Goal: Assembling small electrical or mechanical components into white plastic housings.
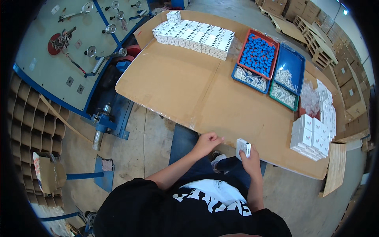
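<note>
Near the front edge of the cardboard-covered table (169, 83), my right hand (250, 161) grips a small white box (241, 147) with the thumb along its side. The box is held tilted, and one narrow side with a small dark mark shows. To its left, apart from the box, is my left hand (206, 144), its fingers curled in and pressed together. Whatever may be between those fingers is hidden.
Rows of white boxes (193, 36) line the table's far left edge. Trays of blue parts (258, 54) and white parts (251, 80) stand at the far right. More white boxes (310, 136) are stacked at right. A green-grey machine (71, 47) stands left.
</note>
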`<state>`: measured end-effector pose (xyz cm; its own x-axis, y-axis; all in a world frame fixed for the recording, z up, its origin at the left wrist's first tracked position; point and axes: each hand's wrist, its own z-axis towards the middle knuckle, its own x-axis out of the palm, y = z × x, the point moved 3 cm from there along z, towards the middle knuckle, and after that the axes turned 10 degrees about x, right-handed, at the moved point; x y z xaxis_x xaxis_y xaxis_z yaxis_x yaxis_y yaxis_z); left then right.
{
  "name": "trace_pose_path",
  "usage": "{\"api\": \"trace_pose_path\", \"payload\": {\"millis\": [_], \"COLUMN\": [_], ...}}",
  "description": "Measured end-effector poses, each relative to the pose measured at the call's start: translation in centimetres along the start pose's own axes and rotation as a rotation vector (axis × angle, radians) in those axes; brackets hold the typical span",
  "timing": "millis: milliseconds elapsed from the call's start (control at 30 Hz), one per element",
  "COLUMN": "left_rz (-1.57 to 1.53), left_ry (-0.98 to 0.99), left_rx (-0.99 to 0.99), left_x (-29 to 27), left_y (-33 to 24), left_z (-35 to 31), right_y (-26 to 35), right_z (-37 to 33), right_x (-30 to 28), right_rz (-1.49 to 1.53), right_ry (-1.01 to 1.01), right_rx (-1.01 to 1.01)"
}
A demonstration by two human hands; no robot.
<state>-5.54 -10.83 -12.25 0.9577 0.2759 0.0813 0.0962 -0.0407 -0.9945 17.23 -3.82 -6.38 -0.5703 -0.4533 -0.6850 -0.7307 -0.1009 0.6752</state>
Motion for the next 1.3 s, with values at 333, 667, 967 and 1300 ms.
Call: {"api": "trace_pose_path", "payload": {"millis": [333,667,967,1300], "left_rz": [0.168,0.909,1.033,1.196], "left_ry": [-0.446,-0.679,-0.809,-0.687], "left_rx": [0.407,0.259,0.309,-0.005], "left_x": [-11.1,-26.2,-26.3,-25.8], "left_y": [-0.3,-2.5,-2.0,-4.0], "left_z": [5.2,14.6,16.9,18.6], "right_y": [3.3,17.3,33.9,49.4], "right_z": [5.8,23.7,47.4,64.6], "right_x": [-0.6,-4.0,-0.2,11.5], "right_rz": [0.430,0.101,0.074,0.165], "right_ry": [0.192,0.114,-0.034,-0.178], "right_rx": [-0.052,-0.363,-0.700,-0.914]}}
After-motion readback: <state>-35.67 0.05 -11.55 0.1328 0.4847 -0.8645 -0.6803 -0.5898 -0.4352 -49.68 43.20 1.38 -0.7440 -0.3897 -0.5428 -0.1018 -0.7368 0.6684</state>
